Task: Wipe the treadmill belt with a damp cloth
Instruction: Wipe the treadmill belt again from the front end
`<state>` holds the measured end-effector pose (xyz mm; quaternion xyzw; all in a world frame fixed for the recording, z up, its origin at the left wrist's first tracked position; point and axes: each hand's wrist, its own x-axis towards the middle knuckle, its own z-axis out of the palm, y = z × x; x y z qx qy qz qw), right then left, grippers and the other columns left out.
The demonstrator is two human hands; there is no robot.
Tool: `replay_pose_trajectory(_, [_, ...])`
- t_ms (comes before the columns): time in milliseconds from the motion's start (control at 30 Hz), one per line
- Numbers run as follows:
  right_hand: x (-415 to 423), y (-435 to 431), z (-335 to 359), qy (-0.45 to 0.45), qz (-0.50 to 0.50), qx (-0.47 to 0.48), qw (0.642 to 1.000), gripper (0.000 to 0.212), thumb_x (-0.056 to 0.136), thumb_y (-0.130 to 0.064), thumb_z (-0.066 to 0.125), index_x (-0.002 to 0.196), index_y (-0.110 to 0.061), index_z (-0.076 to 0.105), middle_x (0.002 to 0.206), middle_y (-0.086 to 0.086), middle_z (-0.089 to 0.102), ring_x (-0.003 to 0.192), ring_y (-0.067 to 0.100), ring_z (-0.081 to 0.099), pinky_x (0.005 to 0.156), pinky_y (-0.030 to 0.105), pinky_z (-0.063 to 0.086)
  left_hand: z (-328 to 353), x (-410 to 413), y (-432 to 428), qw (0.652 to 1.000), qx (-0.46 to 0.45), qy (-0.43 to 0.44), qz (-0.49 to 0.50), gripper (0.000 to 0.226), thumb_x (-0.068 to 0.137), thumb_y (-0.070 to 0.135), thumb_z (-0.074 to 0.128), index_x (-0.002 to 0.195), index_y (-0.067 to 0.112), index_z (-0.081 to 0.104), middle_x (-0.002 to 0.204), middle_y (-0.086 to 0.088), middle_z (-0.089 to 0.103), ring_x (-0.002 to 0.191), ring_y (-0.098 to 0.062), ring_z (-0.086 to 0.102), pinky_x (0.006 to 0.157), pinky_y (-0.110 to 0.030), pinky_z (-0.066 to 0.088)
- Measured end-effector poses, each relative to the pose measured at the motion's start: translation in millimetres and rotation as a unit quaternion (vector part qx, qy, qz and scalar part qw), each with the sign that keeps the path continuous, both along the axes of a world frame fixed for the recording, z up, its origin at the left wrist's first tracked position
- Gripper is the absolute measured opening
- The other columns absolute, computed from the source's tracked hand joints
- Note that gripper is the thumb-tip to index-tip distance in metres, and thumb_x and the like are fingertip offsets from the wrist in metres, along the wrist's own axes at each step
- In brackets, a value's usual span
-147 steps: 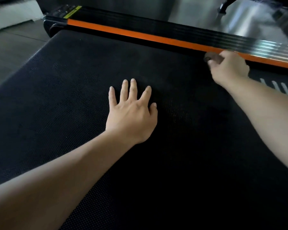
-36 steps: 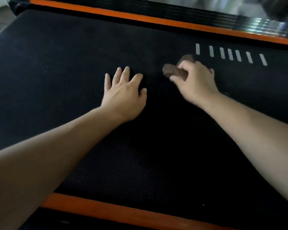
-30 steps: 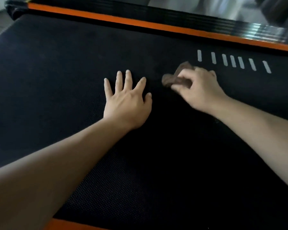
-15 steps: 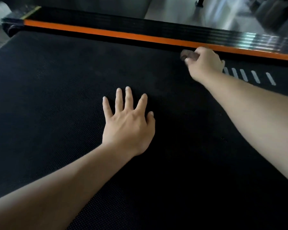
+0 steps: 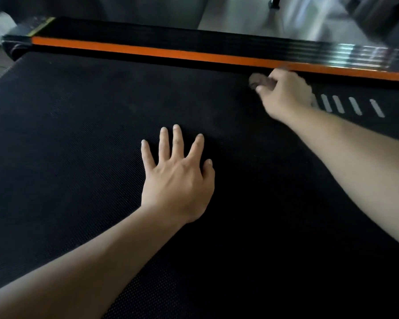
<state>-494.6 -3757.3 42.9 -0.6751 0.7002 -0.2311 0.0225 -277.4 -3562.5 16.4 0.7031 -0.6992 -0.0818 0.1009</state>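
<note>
Head view. Grips a small brown cloth (image 5: 256,80), bunched, in the right hand (image 5: 286,95), fingers curled round it. Presses it to the treadmill belt (image 5: 78,134) just short of the orange side rail (image 5: 148,51) beyond the knuckles. Rests the left hand (image 5: 177,180) flat on the belt, fingers spread wide, nearer the body and well apart from the cloth.

Likely risks: scraping knuckles on the rail if pushed further out; skipping the patch under the braced left palm; dragging the belt if leaned on hard; missing the white marks (image 5: 352,107) beside the right wrist.
</note>
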Motion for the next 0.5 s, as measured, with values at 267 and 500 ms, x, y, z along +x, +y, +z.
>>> replay_pose_trajectory(267, [-32,-8,11,-0.010,-0.050,0.001,0.999,0.019,0.095,-0.046,0.058,0.098,-0.028,0.060,0.102,0.003,0.065,0.106,0.035,0.060,0.098,0.047,0.042,0,0,-1,1.000,0.006,-0.006,0.004,0.065,0.099,0.057,0.014,0.161,0.036,0.013,0.173,-0.009,-0.001,0.158,-0.029,-0.012,0.125,-0.059,-0.009])
replay_pose_trajectory(500, [-34,52,1,0.006,0.120,0.028,0.992,0.017,0.091,-0.046,0.066,0.092,-0.031,0.059,0.090,-0.001,0.060,0.081,0.023,0.057,0.076,0.036,0.044,1,-1,-2,1.000,0.013,-0.003,0.012,0.062,0.102,0.055,0.021,0.161,0.036,0.016,0.173,-0.009,0.000,0.159,-0.029,-0.011,0.124,-0.059,-0.010])
